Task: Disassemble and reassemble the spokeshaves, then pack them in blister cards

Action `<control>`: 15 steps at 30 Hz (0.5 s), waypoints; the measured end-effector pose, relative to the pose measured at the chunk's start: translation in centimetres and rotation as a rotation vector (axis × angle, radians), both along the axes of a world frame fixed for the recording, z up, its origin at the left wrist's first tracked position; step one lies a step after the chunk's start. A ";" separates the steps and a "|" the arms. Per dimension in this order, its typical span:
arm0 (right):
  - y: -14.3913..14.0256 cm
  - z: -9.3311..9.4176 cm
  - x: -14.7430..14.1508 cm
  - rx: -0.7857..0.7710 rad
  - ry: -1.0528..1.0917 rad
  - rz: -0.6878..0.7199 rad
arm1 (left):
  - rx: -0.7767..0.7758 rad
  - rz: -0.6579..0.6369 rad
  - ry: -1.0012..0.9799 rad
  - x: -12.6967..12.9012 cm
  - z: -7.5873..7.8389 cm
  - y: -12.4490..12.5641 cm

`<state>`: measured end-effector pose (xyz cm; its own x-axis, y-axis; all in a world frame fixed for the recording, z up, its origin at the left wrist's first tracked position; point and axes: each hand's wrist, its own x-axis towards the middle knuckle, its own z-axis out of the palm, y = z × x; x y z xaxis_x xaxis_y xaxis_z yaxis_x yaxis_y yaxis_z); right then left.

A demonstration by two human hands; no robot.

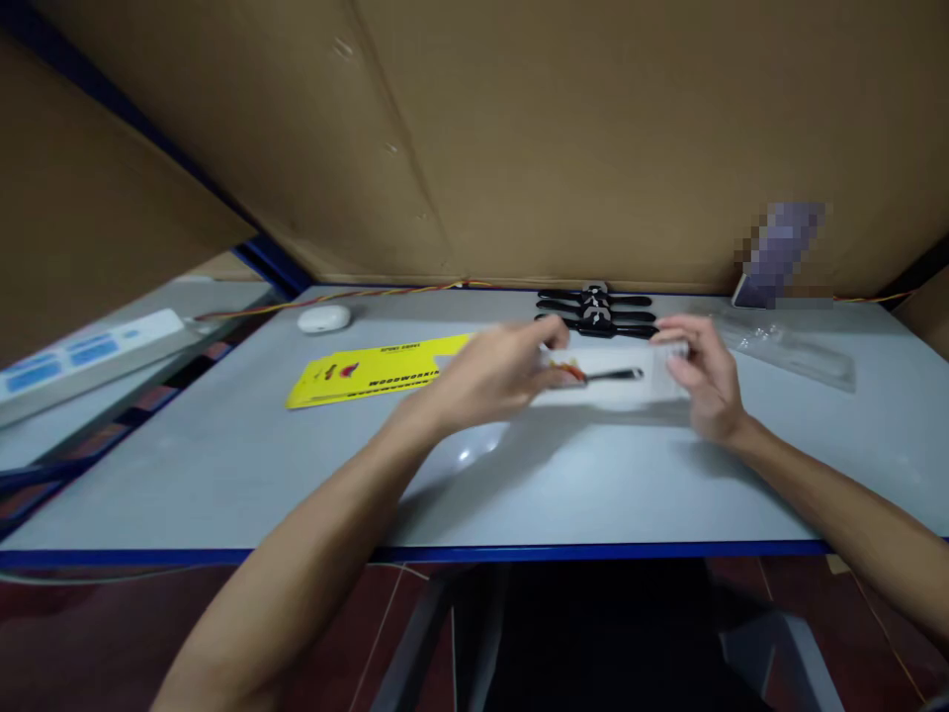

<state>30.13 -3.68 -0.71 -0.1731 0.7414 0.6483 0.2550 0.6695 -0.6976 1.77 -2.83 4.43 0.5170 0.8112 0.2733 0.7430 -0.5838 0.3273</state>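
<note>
At the far left a white power strip (89,348) with blue switches lies on a neighbouring surface, just off the grey bench (222,475) with its blue edge. On the bench near the back left sits a small white rounded case (324,317), and a red and yellow wire (311,302) runs along the rear edge beside it. In front of the case lie yellow packaging cards (371,374) printed with dark lettering, flat and overlapping. The left hand (493,374) reaches over the right end of the cards, its grip narrow, fingers pinched on the left end of a clear blister pack (615,376) held just above the bench; a dark slim tool with a red part shows inside the pack. Behind the pack, near the back wall, three black handled tools (597,311) lie side by side. The right hand (704,381) closes its grip on the right end of the same pack, fingers curled over its edge. Further right an empty-looking clear plastic shell (797,354) rests on the bench, and a blurred purple object (782,252) leans against the cardboard wall (593,129).
</note>
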 end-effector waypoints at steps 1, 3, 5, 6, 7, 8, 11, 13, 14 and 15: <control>0.6 0.3 0.5 0.032 0.027 -0.058 | 0.139 0.079 -0.024 -0.9 0.1 0.5; 1.6 0.8 1.8 0.067 0.002 -0.169 | 0.356 0.225 -0.088 -3.1 0.1 2.0; 2.4 1.2 3.1 0.077 -0.098 -0.285 | 0.443 0.328 -0.103 -5.5 -0.5 3.8; 2.6 1.4 3.7 0.087 -0.157 -0.330 | 0.452 0.404 -0.081 -6.8 -1.0 4.8; 2.8 1.5 4.2 0.093 -0.222 -0.368 | 0.437 0.484 -0.051 -7.9 -1.6 5.6; 3.0 1.7 4.6 0.092 -0.293 -0.403 | 0.397 0.557 -0.015 -9.0 -2.3 6.4; 3.7 1.7 5.7 0.026 -0.548 -0.512 | 0.261 0.694 0.054 -12.0 -4.5 8.2; 4.4 1.4 6.9 -0.020 -0.732 -0.596 | 0.211 0.701 0.086 -13.8 -5.7 9.0; 4.7 1.2 7.6 -0.031 -0.821 -0.639 | 0.207 0.689 0.084 -14.5 -6.2 9.2; 5.0 0.9 8.3 -0.055 -0.899 -0.685 | 0.203 0.675 0.086 -15.2 -6.6 9.4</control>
<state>38.45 1.35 0.22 -0.1061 0.8827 0.4577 0.9803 0.1699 -0.1004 -13.40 6.52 -2.17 -0.0544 0.8993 0.4340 0.9823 -0.0299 0.1851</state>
